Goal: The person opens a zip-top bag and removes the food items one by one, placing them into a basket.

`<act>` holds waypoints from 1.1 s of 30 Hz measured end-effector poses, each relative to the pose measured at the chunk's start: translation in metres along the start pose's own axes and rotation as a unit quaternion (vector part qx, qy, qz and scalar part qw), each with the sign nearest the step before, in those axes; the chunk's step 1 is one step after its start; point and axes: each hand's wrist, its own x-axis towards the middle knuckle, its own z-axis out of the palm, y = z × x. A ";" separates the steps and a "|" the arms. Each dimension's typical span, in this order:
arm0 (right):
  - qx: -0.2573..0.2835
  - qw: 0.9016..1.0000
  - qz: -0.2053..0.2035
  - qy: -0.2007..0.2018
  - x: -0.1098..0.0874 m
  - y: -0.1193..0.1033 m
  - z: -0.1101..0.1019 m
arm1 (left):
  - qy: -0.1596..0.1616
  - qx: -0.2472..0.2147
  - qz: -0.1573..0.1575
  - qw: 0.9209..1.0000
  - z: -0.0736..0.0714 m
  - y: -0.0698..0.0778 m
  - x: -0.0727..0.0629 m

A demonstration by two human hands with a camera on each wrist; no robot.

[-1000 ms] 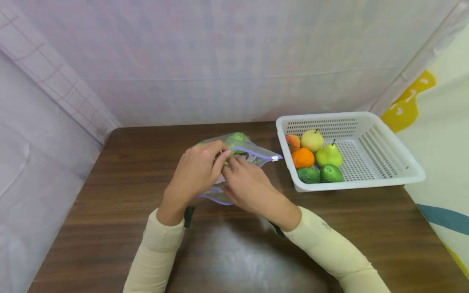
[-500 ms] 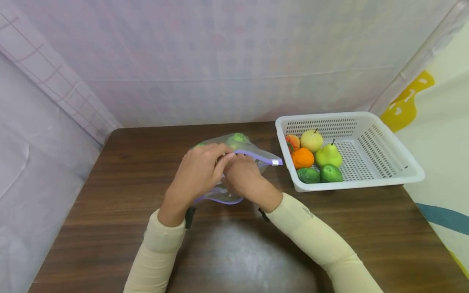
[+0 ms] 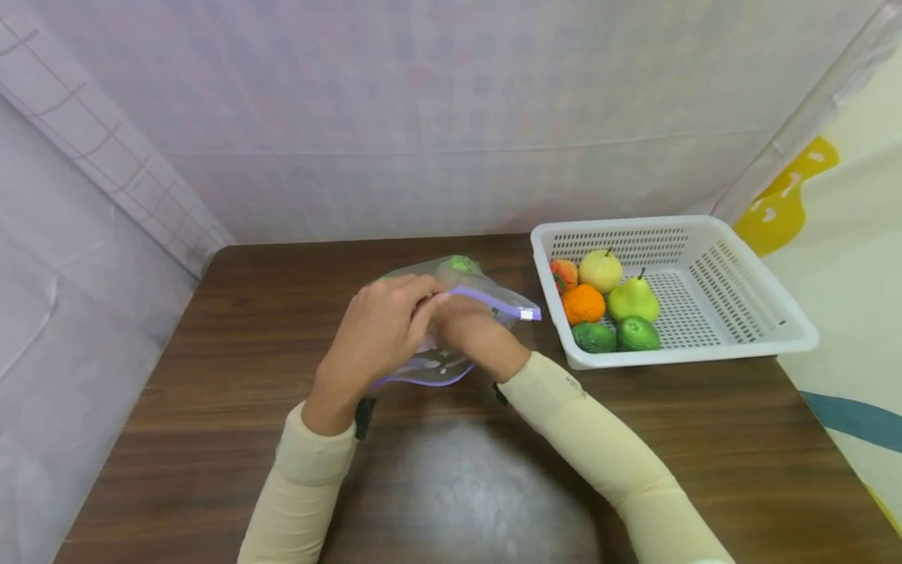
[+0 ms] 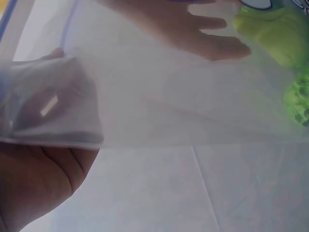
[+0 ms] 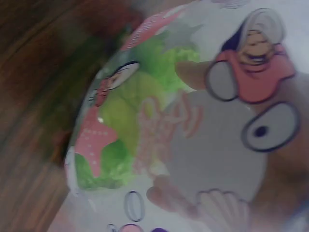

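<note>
A clear zip bag [image 3: 496, 288] with a purple zip edge and cartoon prints lies over the table with its mouth open. My left hand [image 3: 380, 325] grips the bag near its mouth, thumb against fingers; in the left wrist view the hand [image 4: 41, 176] is partly behind the plastic. My right hand [image 3: 468, 321] reaches into the bag. Through the film, the left wrist view shows its fingers [image 4: 212, 46] spread out, nearly at a smooth yellow-green piece [image 4: 275, 34]. Beside that piece is a bumpy bright-green one [image 4: 300, 99]. Another green lump [image 5: 104, 166] shows in the right wrist view.
To the right stands a white slotted basket [image 3: 705, 356]. It holds an orange [image 3: 583, 304], a pale round pear [image 3: 600, 271], a green pear [image 3: 633, 299], a red-orange fruit [image 3: 564, 274] and dark-green pieces [image 3: 637, 334]. Behind the brown table [image 3: 268, 313] hangs a pale curtain.
My right hand has gone from the bag's mouth deeper inside, moving left and forward. The bag's slider end has dipped slightly. My left hand has stayed in place.
</note>
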 end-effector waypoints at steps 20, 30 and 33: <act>-0.144 0.981 -0.109 0.063 0.062 0.028 0.052 | -0.003 -0.004 0.003 1.000 0.001 0.000 0.001; -0.463 0.836 -0.206 0.208 0.190 0.088 0.170 | -0.009 -0.005 -0.001 1.000 0.000 0.001 0.001; -0.525 0.789 -0.221 0.230 0.163 0.080 0.148 | -0.011 -0.008 -0.002 1.000 0.000 0.001 0.001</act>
